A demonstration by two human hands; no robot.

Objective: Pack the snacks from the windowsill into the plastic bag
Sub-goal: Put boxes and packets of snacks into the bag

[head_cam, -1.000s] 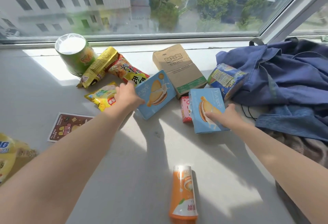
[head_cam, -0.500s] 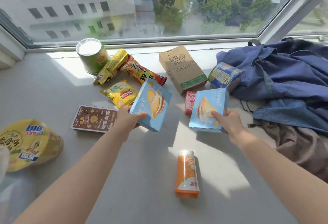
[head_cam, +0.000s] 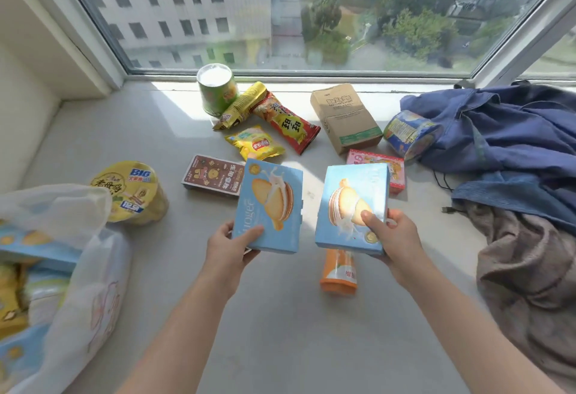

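**Two biscuit boxes held up over the windowsill [head_cam: 280, 331]**

Two light blue boxes with a sandwich biscuit printed on the front are lifted clear of the sill at the middle of the frame. The left hand [head_cam: 230, 247] has its grip closed on the lower left corner of the left box [head_cam: 271, 206], thumb on the front face. The right hand [head_cam: 396, 237] has its grip closed on the lower right corner of the right box [head_cam: 352, 206], also thumb on the front. The boxes are side by side and apart.

A white plastic bag [head_cam: 78, 269] lies open at the lower left, with blue and yellow packs inside. A yellow noodle cup [head_cam: 131, 194] lies on its side just beyond the bag's rim.

More snacks lie on the sill:
- Below the right box, partly hidden by it, is an orange tube [head_cam: 338, 272].
- Above the boxes are a brown flat box [head_cam: 213, 175], a yellow crisp bag [head_cam: 254, 142], a red packet [head_cam: 286, 122] and a gold packet [head_cam: 241, 105].
- A green cup [head_cam: 216, 89] stands near the glass.
- A brown paper carton [head_cam: 344, 117] and a pink box [head_cam: 380, 164] lie to the right of these.
- A blue tub [head_cam: 408, 133] rests against a blue cloth [head_cam: 514, 138] at the right edge.

A grey-brown cloth [head_cam: 530, 269] is heaped below the blue one.
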